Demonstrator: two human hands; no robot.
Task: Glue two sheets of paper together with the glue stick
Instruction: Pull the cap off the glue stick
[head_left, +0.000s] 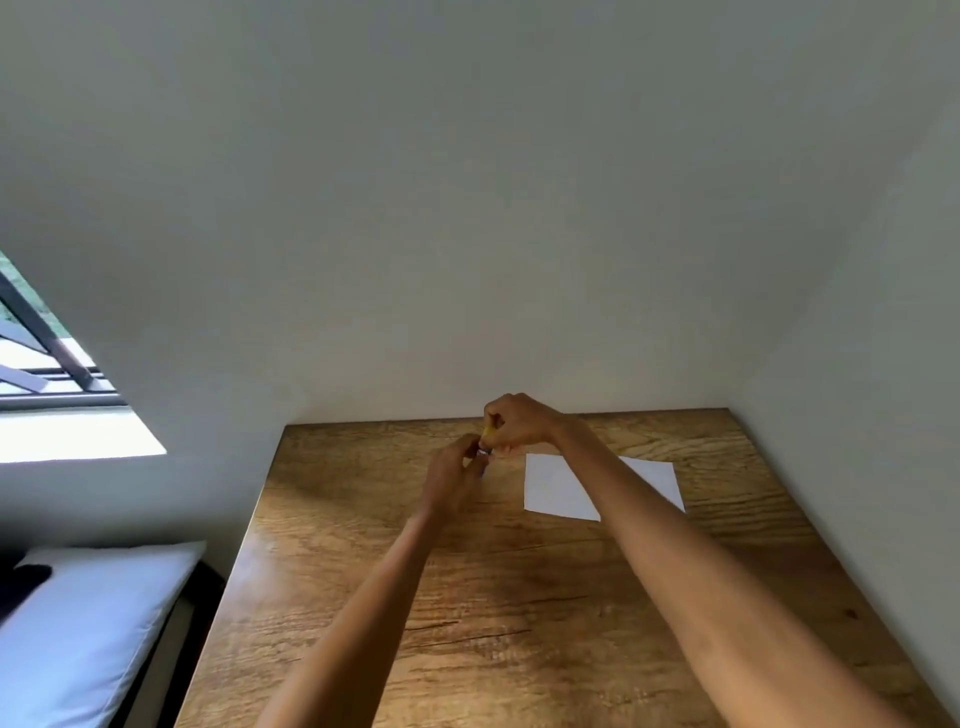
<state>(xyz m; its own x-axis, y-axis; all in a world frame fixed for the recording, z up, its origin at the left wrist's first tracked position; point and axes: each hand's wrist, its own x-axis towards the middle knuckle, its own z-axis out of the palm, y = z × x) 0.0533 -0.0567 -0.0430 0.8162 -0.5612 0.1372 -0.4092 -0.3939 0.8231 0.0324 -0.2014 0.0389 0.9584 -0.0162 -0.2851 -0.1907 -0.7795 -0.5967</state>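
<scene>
Both my hands meet near the far edge of the wooden table (519, 597). My right hand (519, 423) is closed around a small yellow glue stick (487, 434), of which only a short piece shows. My left hand (454, 470) pinches the stick's lower end with its fingertips; whether that end is a cap I cannot tell. White paper (558, 486) lies flat on the table to the right of my hands, partly hidden under my right forearm. I cannot tell if it is one sheet or two stacked.
The table stands in a corner, with white walls behind it and along its right side. A bed with a white pillow (88, 618) sits low on the left, beside the table. A window (47, 364) is on the left wall.
</scene>
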